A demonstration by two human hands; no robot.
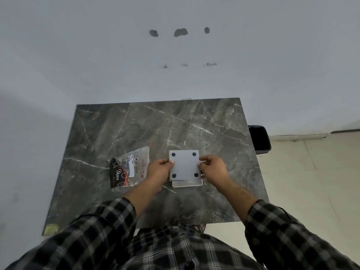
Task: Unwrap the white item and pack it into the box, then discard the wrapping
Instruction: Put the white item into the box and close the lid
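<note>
A white square item (184,165) with a black round foot at each corner is held flat just above the table, underside up. My left hand (158,169) grips its left edge and my right hand (212,169) grips its right edge. Under it, at its near edge, part of a white box (187,183) shows on the table. A clear plastic wrapping (129,168) with black and red "Dove" print lies flat to the left, partly under my left wrist.
The dark marble table (155,123) stands against a white wall. A black bin (259,140) stands on the floor beyond the table's right edge. A yellowish patch (51,229) marks the table's near left corner.
</note>
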